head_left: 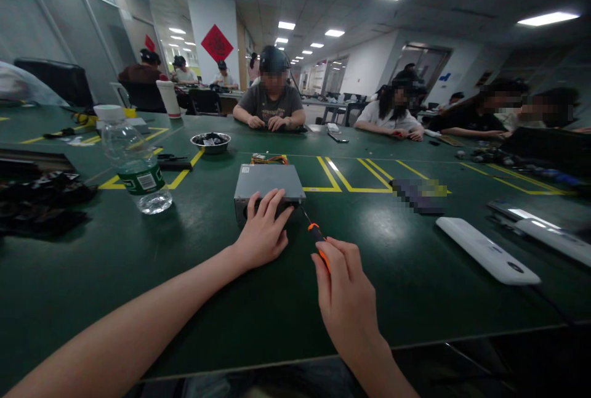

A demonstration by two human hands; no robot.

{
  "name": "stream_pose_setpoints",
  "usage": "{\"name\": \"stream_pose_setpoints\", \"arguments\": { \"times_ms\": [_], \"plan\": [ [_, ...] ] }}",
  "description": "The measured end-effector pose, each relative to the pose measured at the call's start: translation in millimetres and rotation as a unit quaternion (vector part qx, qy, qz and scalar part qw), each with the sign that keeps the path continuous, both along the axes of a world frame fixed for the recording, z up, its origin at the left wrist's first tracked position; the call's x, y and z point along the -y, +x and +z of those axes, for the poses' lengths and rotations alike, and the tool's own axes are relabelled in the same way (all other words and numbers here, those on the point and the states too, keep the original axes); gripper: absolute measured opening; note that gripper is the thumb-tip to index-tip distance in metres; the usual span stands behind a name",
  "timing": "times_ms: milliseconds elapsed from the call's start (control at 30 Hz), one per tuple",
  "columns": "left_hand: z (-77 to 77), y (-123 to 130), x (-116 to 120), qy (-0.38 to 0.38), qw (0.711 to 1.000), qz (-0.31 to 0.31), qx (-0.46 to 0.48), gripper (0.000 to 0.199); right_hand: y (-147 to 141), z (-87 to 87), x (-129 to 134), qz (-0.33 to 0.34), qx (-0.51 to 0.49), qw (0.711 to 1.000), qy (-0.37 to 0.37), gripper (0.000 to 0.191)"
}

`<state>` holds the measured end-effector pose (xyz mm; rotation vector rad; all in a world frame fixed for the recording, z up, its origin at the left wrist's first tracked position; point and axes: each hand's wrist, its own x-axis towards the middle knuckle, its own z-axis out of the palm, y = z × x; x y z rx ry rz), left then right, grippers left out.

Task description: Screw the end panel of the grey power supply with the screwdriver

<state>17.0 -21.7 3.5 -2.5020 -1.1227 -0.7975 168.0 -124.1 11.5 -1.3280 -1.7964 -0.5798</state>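
Steadying the grey power supply unit (268, 180), set on the green bench (207, 324) just ahead of both hands, is best done with even downward pressure: the fingers of the left hand (262, 236) are spread over its near edge, not wrapped around it. The screwdriver (316, 233) is gripped by the curled fingers of the right hand (349, 284), its shaft aimed at the near right corner; tip seating cannot be told, so alignment should be checked before turning.

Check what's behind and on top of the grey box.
Coloured wires lie behind the grey box. On top is a white label, with the left hand over the front edge. Its inside and the wires' lower parts are hidden.
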Motion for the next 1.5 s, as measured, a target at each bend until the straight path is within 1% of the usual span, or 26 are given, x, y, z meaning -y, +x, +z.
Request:
{"name": "stream_pose_setpoints", "arguments": {
  "times_ms": [67, 133, 200, 300, 367, 467, 600, 667, 733, 900, 1033, 1200, 1267, 1500],
  "plan": [
    [-0.2, 0, -1, -0.001, 1.000, -0.002, -0.001, 0.046, -1, 3.2, 1, -0.026, -0.025, 0.999, -0.022, 0.015],
    [-0.7, -1, -1, 0.000, 1.000, -0.004, 0.000, 0.046, -2, 5.1, 3, -0.036, -0.050, 0.997, -0.055, 0.019],
    [-1.2, -1, -2, 0.002, 1.000, -0.005, -0.001, 0.046, -4, 5.4, 5, -0.028, -0.076, 0.993, -0.087, 0.021],
    [-1.4, -1, -2, 0.003, 1.000, -0.002, -0.008, 0.045, -7, 3.4, 9, 0.001, -0.106, 0.989, -0.102, 0.023],
    [-0.9, -1, -2, 0.001, 1.000, 0.000, -0.012, 0.045, -8, 1.6, 10, 0.018, -0.108, 0.989, -0.100, 0.026],
    [0.2, -1, -1, -0.001, 1.000, 0.000, -0.011, 0.045, -8, -0.1, 9, 0.022, -0.097, 0.991, -0.089, 0.028],
    [1.2, 0, -1, 0.000, 1.000, -0.001, -0.004, 0.044, -1, -0.1, 6, -0.011, -0.096, 0.993, -0.073, 0.023],
    [1.4, 0, 0, 0.002, 1.000, 0.001, -0.003, 0.043, 3, 0.1, 5, -0.032, -0.100, 0.991, -0.085, 0.023],
    [1.4, 0, 0, 0.003, 1.000, 0.003, -0.004, 0.043, 7, 0.5, 5, -0.037, -0.104, 0.989, -0.101, 0.024],
    [1.4, 0, -1, 0.000, 1.000, 0.010, -0.017, 0.043, 4, 2.1, 8, -0.004, -0.118, 0.988, -0.096, 0.024],
    [1.7, 0, -1, 0.000, 1.000, 0.012, -0.023, 0.044, -3, 0.4, 7, 0.019, -0.104, 0.990, -0.089, 0.027],
    [1.7, 0, 0, 0.004, 1.000, 0.011, -0.023, 0.044, 1, -5.7, 5, -0.025, -0.113, 0.988, -0.100, 0.026],
    [1.6, -1, 0, 0.004, 1.000, 0.012, -0.022, 0.044, 4, -7.0, 5, -0.030, -0.118, 0.987, -0.106, 0.026],
    [0.7, 0, -1, 0.006, 1.000, 0.007, -0.017, 0.044, -3, -3.9, 8, 0.020, -0.133, 0.987, -0.088, 0.026]
  ]
}}
